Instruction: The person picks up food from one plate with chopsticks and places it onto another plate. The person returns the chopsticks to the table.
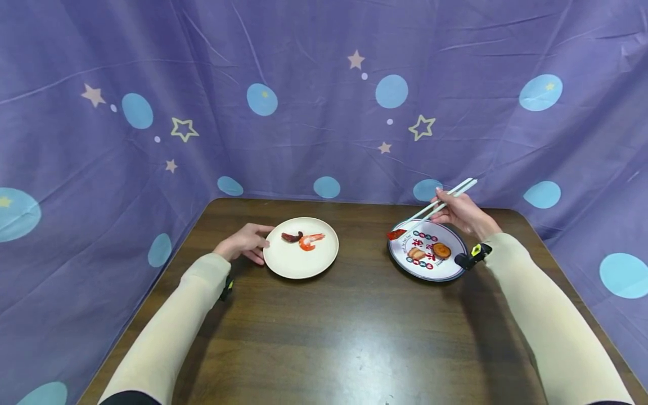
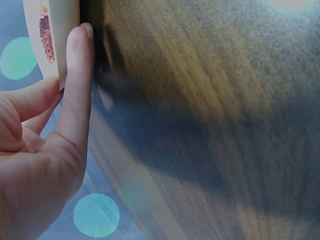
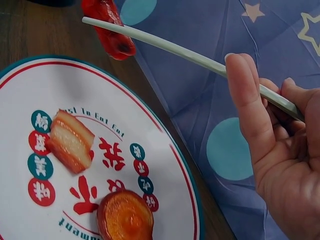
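Observation:
My left hand (image 1: 245,243) grips the left rim of a cream plate (image 1: 301,268), thumb at the edge and fingers along its underside. On that plate lie an orange shrimp (image 1: 307,242) and a dark red, knobby tentacle-like piece (image 2: 46,39). On the right, my right hand (image 1: 458,212) holds a pair of pale green chopsticks (image 3: 175,49). Their tips pinch a glossy red piece of food (image 3: 112,37) above the far left rim of a printed white plate (image 3: 165,165). A fatty meat slice (image 3: 71,141) and a round brown-orange piece (image 3: 125,217) rest on this plate.
Both plates stand on a dark brown wooden table (image 1: 324,326), apart from each other. A purple cloth (image 1: 314,152) with stars and blue dots hangs behind and beside it. Black wrist straps (image 1: 473,256) sit over the pale sleeves.

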`<action>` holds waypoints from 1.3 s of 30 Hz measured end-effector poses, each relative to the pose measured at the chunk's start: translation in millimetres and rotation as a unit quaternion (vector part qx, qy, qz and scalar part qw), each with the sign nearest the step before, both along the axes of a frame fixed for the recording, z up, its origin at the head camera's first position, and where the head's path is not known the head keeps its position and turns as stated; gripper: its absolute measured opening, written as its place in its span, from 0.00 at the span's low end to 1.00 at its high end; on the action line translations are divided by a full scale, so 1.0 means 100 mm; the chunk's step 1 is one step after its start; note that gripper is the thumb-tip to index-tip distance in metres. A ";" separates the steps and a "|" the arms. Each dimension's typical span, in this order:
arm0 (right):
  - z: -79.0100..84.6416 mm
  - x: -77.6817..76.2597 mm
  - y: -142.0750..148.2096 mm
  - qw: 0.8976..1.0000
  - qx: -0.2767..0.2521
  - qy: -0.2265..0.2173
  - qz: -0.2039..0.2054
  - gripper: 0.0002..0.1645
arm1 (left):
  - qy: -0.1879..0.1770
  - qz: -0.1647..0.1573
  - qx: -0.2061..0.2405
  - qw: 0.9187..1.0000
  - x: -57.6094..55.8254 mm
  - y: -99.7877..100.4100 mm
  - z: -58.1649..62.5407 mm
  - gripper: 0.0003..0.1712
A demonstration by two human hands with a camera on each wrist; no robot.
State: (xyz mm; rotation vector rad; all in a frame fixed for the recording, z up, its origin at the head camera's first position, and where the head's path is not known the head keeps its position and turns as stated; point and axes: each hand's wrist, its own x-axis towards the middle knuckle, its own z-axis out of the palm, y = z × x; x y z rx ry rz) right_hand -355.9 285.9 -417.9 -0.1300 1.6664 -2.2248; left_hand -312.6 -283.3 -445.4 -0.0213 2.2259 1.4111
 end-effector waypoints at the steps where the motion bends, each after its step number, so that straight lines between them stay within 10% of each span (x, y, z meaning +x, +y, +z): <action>1: 0.00 -0.01 -0.02 1.000 0.000 0.000 0.000 0.25 | 0.000 0.000 -0.001 1.000 0.00 0.00 0.00 0.39; 39: -0.05 -0.13 -0.57 1.000 0.004 0.013 -0.006 0.24 | 0.004 0.002 0.002 1.000 0.02 0.00 0.00 0.39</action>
